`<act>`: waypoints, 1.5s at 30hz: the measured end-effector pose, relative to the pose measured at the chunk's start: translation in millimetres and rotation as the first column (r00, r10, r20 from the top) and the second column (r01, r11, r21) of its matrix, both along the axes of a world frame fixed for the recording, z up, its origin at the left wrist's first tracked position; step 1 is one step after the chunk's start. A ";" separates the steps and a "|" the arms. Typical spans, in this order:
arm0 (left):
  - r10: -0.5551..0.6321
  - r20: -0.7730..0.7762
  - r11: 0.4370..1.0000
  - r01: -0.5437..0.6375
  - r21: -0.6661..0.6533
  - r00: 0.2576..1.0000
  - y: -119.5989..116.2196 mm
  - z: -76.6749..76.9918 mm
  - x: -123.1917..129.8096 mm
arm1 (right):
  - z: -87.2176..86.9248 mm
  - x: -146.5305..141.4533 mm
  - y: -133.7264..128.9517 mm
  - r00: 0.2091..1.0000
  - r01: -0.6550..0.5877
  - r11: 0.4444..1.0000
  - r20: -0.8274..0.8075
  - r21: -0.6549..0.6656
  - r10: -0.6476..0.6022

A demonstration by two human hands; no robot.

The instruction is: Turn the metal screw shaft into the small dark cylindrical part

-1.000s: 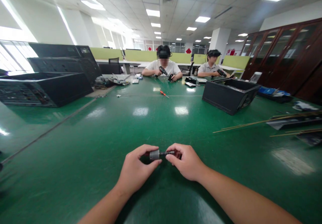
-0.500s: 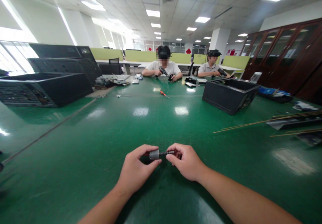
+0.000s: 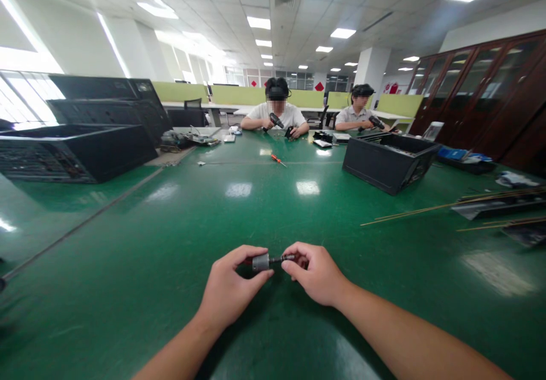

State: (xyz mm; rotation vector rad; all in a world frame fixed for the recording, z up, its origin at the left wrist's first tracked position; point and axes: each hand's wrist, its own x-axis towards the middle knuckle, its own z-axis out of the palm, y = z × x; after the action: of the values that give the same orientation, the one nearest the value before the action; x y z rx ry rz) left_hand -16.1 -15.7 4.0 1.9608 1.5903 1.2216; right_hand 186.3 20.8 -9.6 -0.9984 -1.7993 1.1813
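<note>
Between my hands, above the green table (image 3: 273, 215), is a small motor-like part: a grey metal cylinder (image 3: 260, 263) with a thin dark shaft (image 3: 276, 260) pointing right. My left hand (image 3: 228, 289) is closed round the cylinder, thumb below and fingers above; something reddish shows at its left end, partly hidden. The thumb and fingers of my right hand (image 3: 319, 277) pinch the outer end of the shaft, where ridged or coiled metal is visible. Its very tip is covered by the fingers.
A red screwdriver (image 3: 278, 160) lies further up the table. Black computer cases stand at the left (image 3: 115, 147) and right (image 3: 386, 166). Thin brass-coloured rods (image 3: 409, 213) jut in from the right. Two people opposite hold power drills (image 3: 276, 120).
Almost nothing differs. Both hands keep the same grip on the motor-like part, and the view has shifted only very slightly.
</note>
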 end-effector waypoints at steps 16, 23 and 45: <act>0.015 -0.008 1.000 -0.015 0.027 1.000 0.4 0.5 0.4 | -3.6 0.4 1.7 1.000 -0.009 1.000 -0.030 -0.016 0.009; 0.014 -0.017 1.000 -0.014 0.020 1.000 -0.2 -1.5 -0.8 | -4.6 0.1 1.8 1.000 -0.006 1.000 -0.026 -0.019 0.005; 0.019 -0.005 1.000 -0.019 0.008 1.000 0.3 0.8 0.5 | -3.3 0.7 2.5 0.997 0.004 0.999 -0.074 -0.046 -0.008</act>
State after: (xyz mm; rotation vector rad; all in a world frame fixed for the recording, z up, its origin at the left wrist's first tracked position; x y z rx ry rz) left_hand -15.6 -15.4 4.7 1.9594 1.6122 1.2338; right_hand 187.0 23.3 -12.9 -0.9727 -1.7172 1.2445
